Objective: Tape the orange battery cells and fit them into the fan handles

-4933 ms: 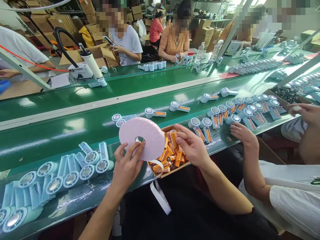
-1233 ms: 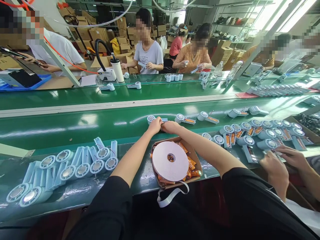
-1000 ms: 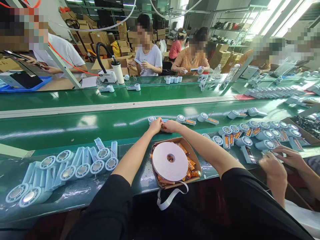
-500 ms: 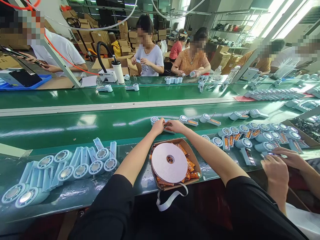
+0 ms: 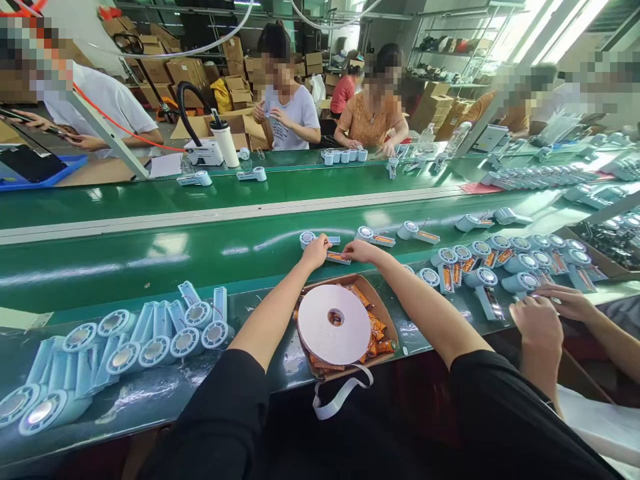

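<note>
Right hand (image 5: 359, 251): fingertips pinched shut on the near end of a light-blue plastic handle with an orange insert (image 5: 339, 258), over the green belt (image 5: 240, 270). Left hand (image 5: 316, 252): fingers curled nearly closed at its other end, likely bracing it; can't tell what I've gripped there, my fingers hide it. Flat white tape roll (image 5: 315, 327) sits on the cardboard box (image 5: 389, 308) of orange-wrapped cells (image 5: 385, 346), probably parked there to free both hands.

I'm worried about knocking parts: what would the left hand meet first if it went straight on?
The left hand would probably meet the pale blue handle just beyond its fingertips; the gap is unclear.
</note>
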